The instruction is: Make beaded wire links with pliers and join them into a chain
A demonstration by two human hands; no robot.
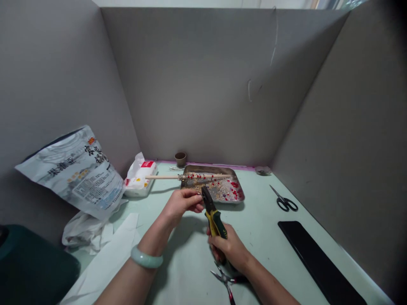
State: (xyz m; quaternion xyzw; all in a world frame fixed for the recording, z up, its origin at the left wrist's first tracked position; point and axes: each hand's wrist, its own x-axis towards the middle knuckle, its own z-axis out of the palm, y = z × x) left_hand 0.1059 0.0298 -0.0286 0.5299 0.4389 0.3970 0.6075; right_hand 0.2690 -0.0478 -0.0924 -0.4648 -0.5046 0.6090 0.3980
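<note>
My right hand (227, 245) is wrapped round the yellow and dark green handles of a pair of pliers (216, 222), whose dark jaws point up and away from me. Close to the jaw tips, my left hand (187, 202) is pinched; whatever lies between its fingertips is too small to make out. Just behind both hands stands a metal tray (241, 195) with red and gold beads in it. A thin wooden stick (163, 177) lies across the tray, with red beads and wire along part of it. Under my right wrist lies a second, smaller pair of pliers (226, 279), its jaws apart.
Scissors (284, 201) and a long black bar (318, 258) lie on the right. Left are a tissue pack (141, 180), a white printed bag (84, 173), white paper (108, 254) and a dark green object (38, 262). A small cup (180, 159) stands behind. Grey panels (197, 84) enclose the table.
</note>
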